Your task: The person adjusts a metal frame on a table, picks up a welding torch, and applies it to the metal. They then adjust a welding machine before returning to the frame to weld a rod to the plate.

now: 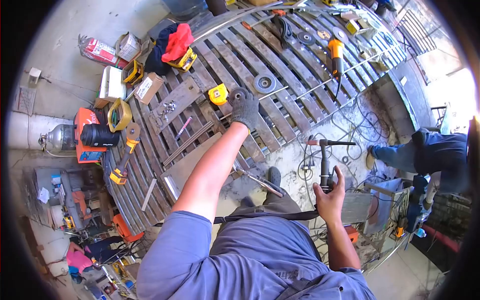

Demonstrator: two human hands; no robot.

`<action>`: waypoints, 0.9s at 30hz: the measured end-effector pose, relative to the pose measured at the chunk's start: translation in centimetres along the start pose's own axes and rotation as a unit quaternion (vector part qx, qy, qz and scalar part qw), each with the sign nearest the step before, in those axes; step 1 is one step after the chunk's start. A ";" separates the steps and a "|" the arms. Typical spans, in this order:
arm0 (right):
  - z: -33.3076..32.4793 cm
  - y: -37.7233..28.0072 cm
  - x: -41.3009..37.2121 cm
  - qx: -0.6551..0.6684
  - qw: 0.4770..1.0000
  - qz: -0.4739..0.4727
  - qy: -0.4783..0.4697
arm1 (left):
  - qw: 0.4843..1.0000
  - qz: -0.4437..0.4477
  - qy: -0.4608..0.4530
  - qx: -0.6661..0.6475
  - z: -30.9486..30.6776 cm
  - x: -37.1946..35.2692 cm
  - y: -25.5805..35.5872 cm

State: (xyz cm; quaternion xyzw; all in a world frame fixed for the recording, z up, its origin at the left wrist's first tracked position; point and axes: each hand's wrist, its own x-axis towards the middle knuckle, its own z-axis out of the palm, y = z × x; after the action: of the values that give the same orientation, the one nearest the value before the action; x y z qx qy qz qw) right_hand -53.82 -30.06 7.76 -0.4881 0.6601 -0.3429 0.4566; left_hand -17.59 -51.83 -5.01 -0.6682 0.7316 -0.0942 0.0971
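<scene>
My left hand, in a dark grey glove, is on the slatted metal table with its fingers curled. A dark round shape shows at the fingers, but I cannot make out what it is. Just left of that hand lies a yellow tape measure; a grey ring-shaped disc is to its right. Bare and raised beside the table edge, my right hand grips a TIG welding torch. The torch has a pinkish nozzle and a long black back cap.
An orange angle grinder and several discs lie at the table's far right. A yellow cordless grinder is at left, near boxes. Long metal pliers or a clamp jut near my legs. Cables cover the floor; another person stands at right.
</scene>
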 end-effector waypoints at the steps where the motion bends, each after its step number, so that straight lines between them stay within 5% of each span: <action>1: -0.1 0.7 -0.1 -0.011 1.000 0.008 0.008 | 0.999 0.023 -0.035 -0.001 0.4 0.6 -0.1; 5: 0.7 1.5 -0.6 -0.002 0.998 0.065 -0.006 | 0.998 0.052 -0.030 0.029 1.4 0.4 -0.3; 10: 2.8 0.7 -2.7 -0.001 0.999 0.005 -0.032 | 0.992 0.087 0.079 0.053 -2.5 -3.0 -2.3; 12: 3.5 -1.0 -4.3 0.001 0.999 -0.002 -0.040 | 0.988 0.079 0.089 -0.101 -5.1 -6.2 -4.7; 17: 5.6 -1.9 -9.5 0.003 0.998 -0.050 -0.043 | 0.927 0.066 0.221 -0.295 -9.1 -21.2 -13.5; 22: 9.1 -4.3 -17.5 0.022 0.997 -0.064 -0.032 | 0.770 -0.172 0.137 -0.598 -11.1 -42.1 -20.0; 26: 10.8 -8.9 -26.8 -0.138 0.986 -0.098 0.008 | 0.790 -0.151 0.125 -0.582 -5.3 -54.0 -26.6; 27: 10.9 -10.3 -29.1 -0.170 0.981 -0.095 0.006 | 0.797 -0.170 0.096 -0.572 -8.1 -55.8 -27.3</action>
State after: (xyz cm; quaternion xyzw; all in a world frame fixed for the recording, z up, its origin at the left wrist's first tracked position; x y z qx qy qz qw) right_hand -37.07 -5.29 21.02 -0.6171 0.6619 -0.2702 0.3286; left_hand 11.39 1.38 10.95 -0.7031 0.5327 0.2629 -0.3909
